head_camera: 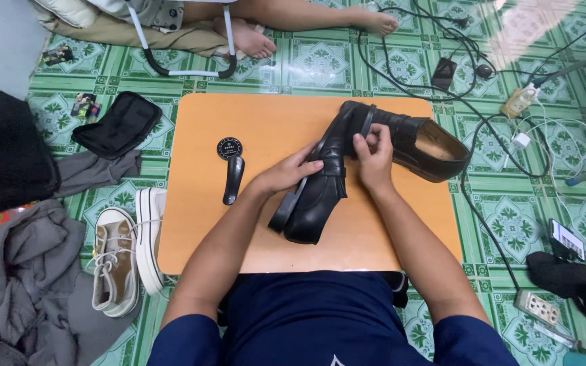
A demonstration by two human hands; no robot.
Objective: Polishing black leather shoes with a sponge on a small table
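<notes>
Two black shoes (347,169) lie on the orange table (266,237). Left hand (289,173) presses flat, open, on the near shoe. Right hand (373,159) pinches its top edge.

Left hand (291,173) flat; right hand (373,157) pinching

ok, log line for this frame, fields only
left hand: on black shoe | right hand: gripping same shoe's upper | second black shoe: behind, on side | shoehorn, round tin: left on orange table
</notes>
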